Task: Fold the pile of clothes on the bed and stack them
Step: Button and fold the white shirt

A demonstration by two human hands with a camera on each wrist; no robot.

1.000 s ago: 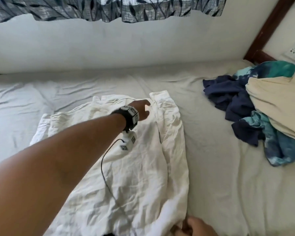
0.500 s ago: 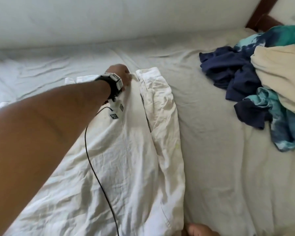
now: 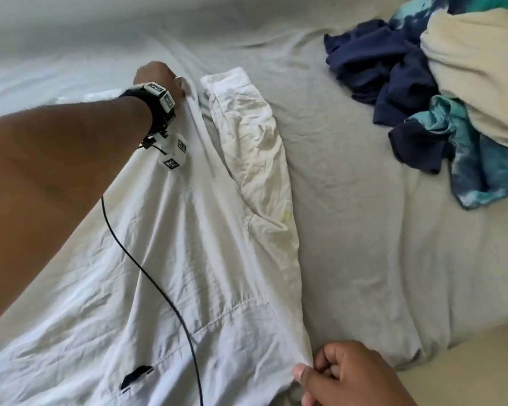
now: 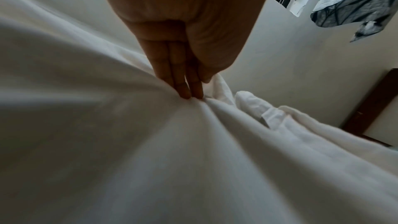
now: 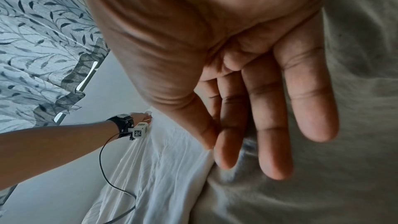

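A white shirt [image 3: 206, 259] lies spread on the grey bed sheet [image 3: 364, 230], one sleeve [image 3: 255, 148] folded along its right side. My left hand [image 3: 159, 80] reaches to the far end and pinches the cloth there; the left wrist view shows its fingertips [image 4: 191, 94] gathering the white shirt [image 4: 193, 159] into creases. My right hand [image 3: 335, 373] is at the near right corner. Its thumb and first finger [image 5: 212, 149] pinch the shirt's edge [image 5: 163, 168], the other fingers straight. The cloth runs taut between both hands.
A loose pile of clothes [image 3: 423, 83], navy, teal tie-dye and cream, sits at the far right of the bed. The mattress edge [image 3: 423, 347] and the floor [image 3: 481, 361] lie just right of my right hand. A black cable [image 3: 147, 273] trails over the shirt.
My left hand went from hovering over the shirt to gripping its far edge. The shirt is now pulled straighter, and my right hand has come up into view at the near corner.
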